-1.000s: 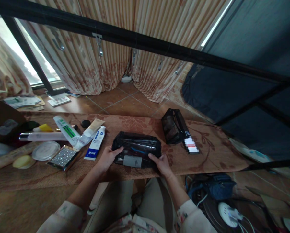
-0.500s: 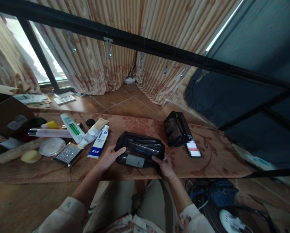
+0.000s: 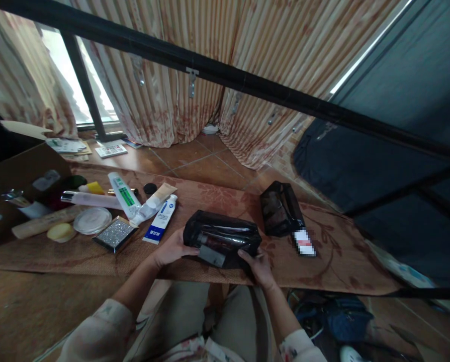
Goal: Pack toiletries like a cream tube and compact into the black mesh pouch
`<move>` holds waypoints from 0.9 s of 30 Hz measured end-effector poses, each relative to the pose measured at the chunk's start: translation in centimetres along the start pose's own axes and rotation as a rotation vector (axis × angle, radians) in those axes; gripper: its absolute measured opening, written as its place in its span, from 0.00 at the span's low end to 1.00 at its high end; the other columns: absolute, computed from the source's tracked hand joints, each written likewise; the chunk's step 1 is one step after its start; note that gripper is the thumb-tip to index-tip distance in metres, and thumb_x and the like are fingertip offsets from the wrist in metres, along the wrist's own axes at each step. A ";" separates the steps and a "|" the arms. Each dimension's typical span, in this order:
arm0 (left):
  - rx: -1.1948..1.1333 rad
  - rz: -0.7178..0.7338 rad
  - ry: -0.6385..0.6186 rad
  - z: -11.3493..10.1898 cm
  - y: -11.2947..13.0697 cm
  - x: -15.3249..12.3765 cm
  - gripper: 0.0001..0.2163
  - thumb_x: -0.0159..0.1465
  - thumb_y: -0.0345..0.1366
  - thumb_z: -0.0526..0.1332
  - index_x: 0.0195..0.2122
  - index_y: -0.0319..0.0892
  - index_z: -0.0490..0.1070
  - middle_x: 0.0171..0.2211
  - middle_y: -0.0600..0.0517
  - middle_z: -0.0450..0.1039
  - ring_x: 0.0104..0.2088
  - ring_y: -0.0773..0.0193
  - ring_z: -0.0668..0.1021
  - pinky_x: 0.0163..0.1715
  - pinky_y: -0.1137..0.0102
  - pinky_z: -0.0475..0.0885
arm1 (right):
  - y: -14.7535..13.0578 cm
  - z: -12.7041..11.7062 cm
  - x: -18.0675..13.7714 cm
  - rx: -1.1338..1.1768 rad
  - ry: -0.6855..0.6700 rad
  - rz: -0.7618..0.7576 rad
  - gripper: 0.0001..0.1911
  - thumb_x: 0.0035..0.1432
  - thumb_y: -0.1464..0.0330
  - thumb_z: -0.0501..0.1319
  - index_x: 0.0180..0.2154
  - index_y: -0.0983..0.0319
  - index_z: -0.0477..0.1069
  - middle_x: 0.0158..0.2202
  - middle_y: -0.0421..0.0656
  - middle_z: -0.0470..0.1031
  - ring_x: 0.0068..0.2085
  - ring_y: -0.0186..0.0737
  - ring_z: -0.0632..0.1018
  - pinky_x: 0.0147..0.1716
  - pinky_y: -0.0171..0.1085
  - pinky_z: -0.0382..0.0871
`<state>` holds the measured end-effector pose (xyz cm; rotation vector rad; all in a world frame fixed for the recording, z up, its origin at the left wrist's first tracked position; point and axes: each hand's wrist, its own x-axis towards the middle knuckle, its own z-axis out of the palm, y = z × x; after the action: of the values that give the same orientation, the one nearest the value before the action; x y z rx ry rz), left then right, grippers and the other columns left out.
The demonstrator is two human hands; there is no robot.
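A black see-through cosmetic bag (image 3: 228,234) is held between both hands near the front edge of the cloth-covered table. My left hand (image 3: 174,249) grips its left end, thumb along the lower front beside a grey label. My right hand (image 3: 258,264) holds the right lower corner, thumb on the front face. Dark items show dimly through the bag's clear panel; I cannot make out their kinds. Left of the bag lies a white and blue tube (image 3: 160,219), close to my left hand. A second black mesh bag (image 3: 279,208) stands to the right, with a blurred white tag (image 3: 303,242) beside it.
Several cosmetics lie at the left: a green and white tube (image 3: 124,195), a beige tube (image 3: 160,196), a glittery compact (image 3: 115,233), a round clear-lidded container (image 3: 92,220) and a yellow sponge (image 3: 61,232). Behind them stands a cardboard box (image 3: 28,168). A dark metal bar (image 3: 225,73) crosses above the table.
The bag has tipped slightly in my hands, and my left thumb has slid lower on its front. The whole view has shifted, so the table items appear further right.
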<state>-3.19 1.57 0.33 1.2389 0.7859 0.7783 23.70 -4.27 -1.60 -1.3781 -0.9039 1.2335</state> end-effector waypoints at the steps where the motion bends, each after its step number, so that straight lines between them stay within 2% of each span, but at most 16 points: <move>1: -0.005 0.004 -0.009 -0.1 -0.1 0.0 0.24 0.45 0.31 0.70 0.45 0.37 0.71 0.39 0.48 0.76 0.41 0.56 0.76 0.45 0.62 0.70 | 0.0 0.0 0.0 0.003 -0.009 0.004 0.19 0.38 0.64 0.72 0.35 0.61 0.76 0.37 0.41 0.80 0.38 0.42 0.78 0.44 0.44 0.72; 9: -0.006 0.014 -0.012 -0.3 -0.4 0.0 0.21 0.45 0.32 0.71 0.41 0.37 0.72 0.38 0.48 0.77 0.41 0.56 0.76 0.46 0.61 0.69 | -0.3 0.2 0.0 -0.048 -0.011 -0.008 0.22 0.37 0.63 0.72 0.38 0.62 0.75 0.40 0.45 0.79 0.41 0.46 0.78 0.46 0.46 0.72; 14: -0.062 0.033 -0.017 -0.3 -0.4 0.0 0.25 0.44 0.32 0.71 0.45 0.37 0.71 0.41 0.47 0.76 0.43 0.55 0.76 0.48 0.61 0.68 | 0.2 0.1 0.2 -0.064 0.006 -0.010 0.23 0.38 0.61 0.72 0.39 0.62 0.76 0.40 0.45 0.79 0.41 0.47 0.78 0.45 0.47 0.72; 19: -0.066 0.038 0.001 -0.5 -0.7 0.0 0.24 0.44 0.32 0.71 0.44 0.36 0.71 0.38 0.49 0.76 0.40 0.56 0.76 0.44 0.64 0.69 | 0.3 -0.1 0.1 -0.121 0.031 -0.001 0.26 0.37 0.61 0.72 0.40 0.63 0.75 0.39 0.47 0.79 0.42 0.50 0.78 0.46 0.49 0.71; 24: -0.031 0.071 0.026 -0.5 -0.9 -0.2 0.25 0.44 0.31 0.71 0.45 0.37 0.71 0.37 0.49 0.76 0.40 0.56 0.76 0.43 0.64 0.69 | -0.4 -0.1 -0.1 -0.129 0.008 0.016 0.24 0.38 0.60 0.72 0.40 0.62 0.76 0.41 0.47 0.79 0.44 0.51 0.78 0.46 0.49 0.71; 27: -0.045 0.072 0.037 -0.4 -0.8 -0.3 0.26 0.43 0.31 0.71 0.45 0.37 0.71 0.36 0.50 0.76 0.40 0.55 0.76 0.42 0.63 0.69 | -1.0 -0.1 -0.4 -0.153 -0.051 0.015 0.23 0.38 0.59 0.72 0.38 0.62 0.77 0.41 0.47 0.79 0.44 0.52 0.77 0.47 0.50 0.70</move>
<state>-3.59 1.37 -0.53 1.2209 0.7534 0.8754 23.81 -4.46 -0.54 -1.4814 -1.0430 1.2372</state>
